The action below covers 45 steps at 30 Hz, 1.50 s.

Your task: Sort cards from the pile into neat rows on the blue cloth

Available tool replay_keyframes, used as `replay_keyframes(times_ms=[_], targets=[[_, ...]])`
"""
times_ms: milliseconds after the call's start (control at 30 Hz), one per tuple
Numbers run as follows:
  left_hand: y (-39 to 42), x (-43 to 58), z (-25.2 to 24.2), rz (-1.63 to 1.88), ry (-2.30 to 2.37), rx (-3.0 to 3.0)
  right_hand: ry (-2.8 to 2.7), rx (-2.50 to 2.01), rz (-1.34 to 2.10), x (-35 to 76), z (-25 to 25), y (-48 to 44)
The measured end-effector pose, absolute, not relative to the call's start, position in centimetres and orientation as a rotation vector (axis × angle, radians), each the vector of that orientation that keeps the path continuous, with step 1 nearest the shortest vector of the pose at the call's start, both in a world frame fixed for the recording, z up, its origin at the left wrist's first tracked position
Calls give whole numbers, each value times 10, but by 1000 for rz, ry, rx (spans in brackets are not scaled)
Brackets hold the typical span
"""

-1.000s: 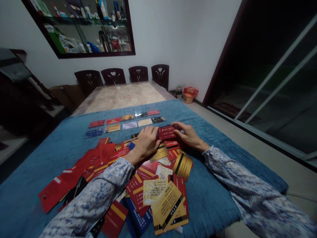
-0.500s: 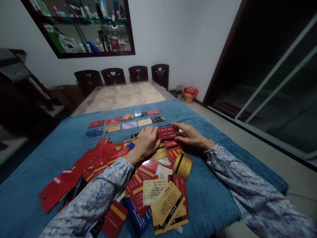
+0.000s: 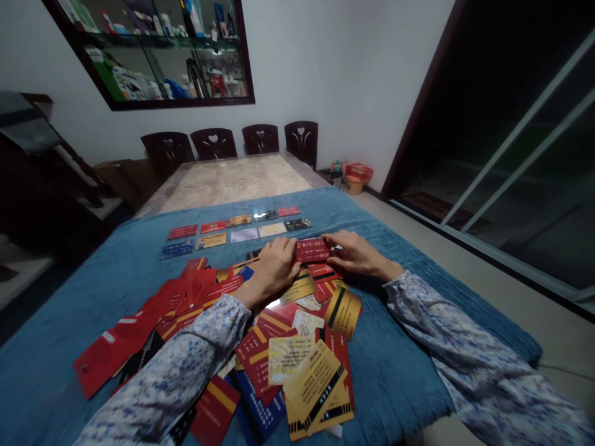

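Observation:
A dark red card (image 3: 312, 249) with white print lies face up between my hands, above the back edge of a loose card pile. My left hand (image 3: 277, 260) is closed round its left end, thumb along the near side, other fingers partly hidden. At the right end, my right hand (image 3: 356, 253) grips the card between thumb and fingers. Whether more cards are under it I cannot tell. Close below are a gold card (image 3: 300, 286) and a gold card with a black stripe (image 3: 343, 311). Red cards (image 3: 171, 303) spread out left of my left forearm.
Two rows of cards, among them a lilac card (image 3: 243, 235) and a black card (image 3: 297, 223), lie beyond my hands on the blue cloth (image 3: 111, 266). Chairs (image 3: 301, 144) stand past the table's bare stone end (image 3: 232, 179). The cloth's edge drops off at the right.
The red card has turned slightly level and its right end sits closer in my right fingers. A pale glint beside those fingers is gone. My left hand has hardly moved.

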<state>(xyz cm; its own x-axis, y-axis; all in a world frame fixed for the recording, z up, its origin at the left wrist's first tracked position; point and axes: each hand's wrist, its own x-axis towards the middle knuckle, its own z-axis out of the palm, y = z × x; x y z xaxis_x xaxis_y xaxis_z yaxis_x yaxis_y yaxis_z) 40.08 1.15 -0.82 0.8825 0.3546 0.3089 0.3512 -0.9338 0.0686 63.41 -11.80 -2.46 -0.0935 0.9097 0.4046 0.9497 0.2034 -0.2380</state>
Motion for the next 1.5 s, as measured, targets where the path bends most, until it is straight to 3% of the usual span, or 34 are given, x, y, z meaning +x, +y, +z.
replay_keyframes(times_ms=[567,1500], targets=[[35,401,-11,461,472,2902,-2037,-1713,44,644,-26,-102],[118,440,12,343,527,3020,-2159,-1798,26,673,17,-13]])
